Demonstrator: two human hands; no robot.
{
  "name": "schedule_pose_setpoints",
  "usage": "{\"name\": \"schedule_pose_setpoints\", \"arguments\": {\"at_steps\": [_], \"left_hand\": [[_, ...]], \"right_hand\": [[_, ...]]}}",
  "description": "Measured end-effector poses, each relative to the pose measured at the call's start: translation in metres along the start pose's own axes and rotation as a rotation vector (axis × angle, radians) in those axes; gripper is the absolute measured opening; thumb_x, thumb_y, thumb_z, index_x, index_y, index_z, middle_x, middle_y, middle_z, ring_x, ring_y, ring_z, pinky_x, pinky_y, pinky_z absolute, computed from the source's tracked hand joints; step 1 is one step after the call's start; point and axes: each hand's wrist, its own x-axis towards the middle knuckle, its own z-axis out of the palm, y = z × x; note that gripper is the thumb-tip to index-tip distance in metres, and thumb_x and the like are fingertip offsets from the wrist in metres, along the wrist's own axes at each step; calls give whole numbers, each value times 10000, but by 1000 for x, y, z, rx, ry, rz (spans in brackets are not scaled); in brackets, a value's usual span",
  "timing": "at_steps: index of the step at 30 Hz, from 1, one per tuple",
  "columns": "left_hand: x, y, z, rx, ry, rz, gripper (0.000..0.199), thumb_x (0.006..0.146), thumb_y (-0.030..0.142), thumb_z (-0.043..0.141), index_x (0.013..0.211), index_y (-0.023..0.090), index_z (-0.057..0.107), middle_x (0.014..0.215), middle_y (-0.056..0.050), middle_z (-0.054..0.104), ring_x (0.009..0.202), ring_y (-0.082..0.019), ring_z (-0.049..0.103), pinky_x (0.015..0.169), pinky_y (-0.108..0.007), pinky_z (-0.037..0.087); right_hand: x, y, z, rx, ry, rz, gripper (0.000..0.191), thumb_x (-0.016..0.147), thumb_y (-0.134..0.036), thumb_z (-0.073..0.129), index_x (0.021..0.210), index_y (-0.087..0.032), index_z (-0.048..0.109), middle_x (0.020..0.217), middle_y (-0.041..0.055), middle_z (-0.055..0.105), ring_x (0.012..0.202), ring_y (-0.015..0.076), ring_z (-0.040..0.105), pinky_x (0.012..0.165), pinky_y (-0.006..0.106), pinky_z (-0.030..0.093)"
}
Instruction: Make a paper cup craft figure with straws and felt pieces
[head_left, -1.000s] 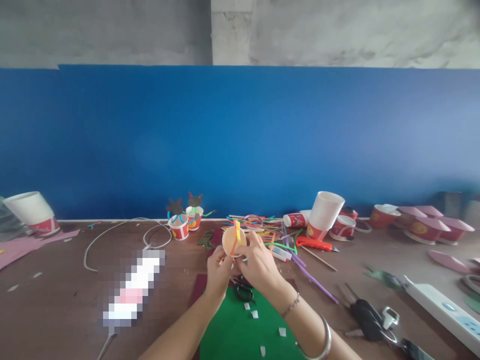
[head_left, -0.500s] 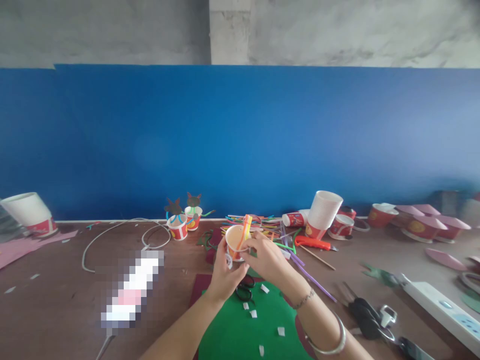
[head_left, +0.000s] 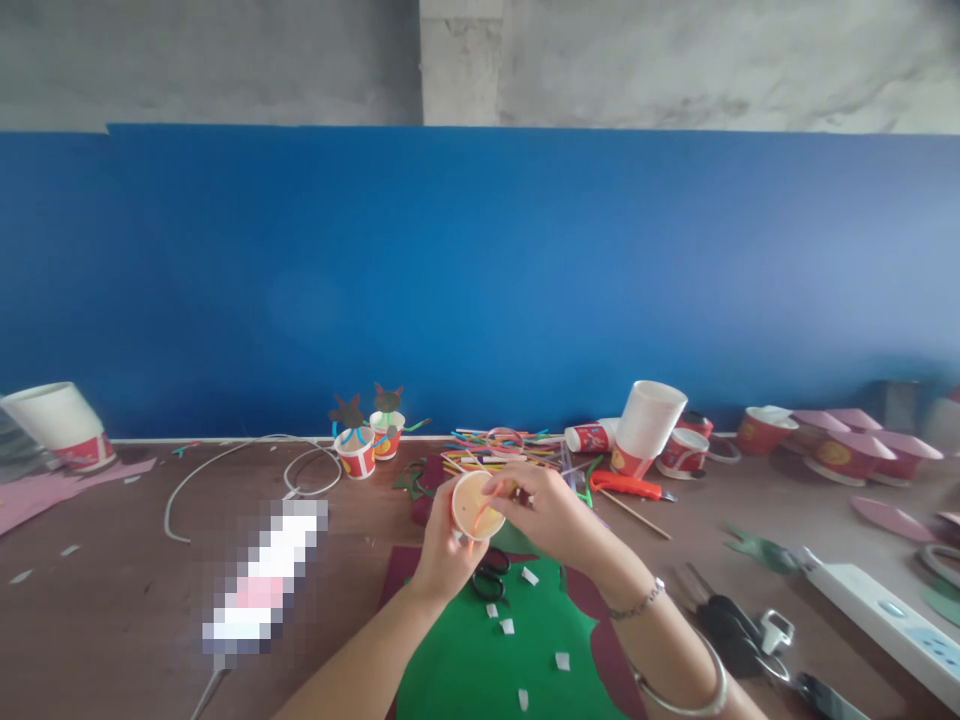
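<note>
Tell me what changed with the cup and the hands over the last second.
The small paper cup tipped back so its mouth faces the camera. The right hand moved over its rim, and the yellow strip no longer sticks up. The left hand kept holding the cup; the green sheet stayed put.

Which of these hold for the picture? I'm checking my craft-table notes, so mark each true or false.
1. The left hand holds a small paper cup. True.
2. The right hand rests flat on the green sheet. False: it is raised at the cup's rim.
3. Black scissors lie beneath the hands. True.
4. The orange utility knife lies left of the hands. False: it lies to their right.
5. The wall behind is blue. True.
</note>
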Motion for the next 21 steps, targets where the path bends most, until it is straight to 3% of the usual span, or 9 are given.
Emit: {"name": "schedule_pose_setpoints", "arguments": {"at_steps": [6, 13, 21], "left_hand": [[-2, 6, 0, -118, -132, -14, 549, 740, 211, 668, 1247, 191, 458, 1207, -118, 561, 1132, -262, 546, 995, -405, 429], [-3, 8, -1, -205, -144, -40, 544, 734, 200, 684, 1237, 218, 477, 1226, -126, 554, 1139, -278, 543, 980, -424, 437], [-3, 13, 0, -202, -169, -81, 534, 738, 224, 678, 1230, 210, 472, 1173, -113, 572, 1074, -257, 574, 938, -401, 462]], "right_hand": [[-5, -6, -1, -30, -42, -101, 277, 772, -53, 499, 884, -202, 702, 921, 38, 691, 840, 162, 612, 740, 274, 463], [-6, -1, -2, -17, -50, -50, 292, 719, -26, 479, 838, -193, 687, 821, 10, 675, 705, 127, 585, 656, 236, 447], [-2, -2, 4, -17, 8, -32, 336, 708, -26, 462, 910, -193, 672, 865, 24, 667, 746, 144, 579, 707, 261, 434]]}}
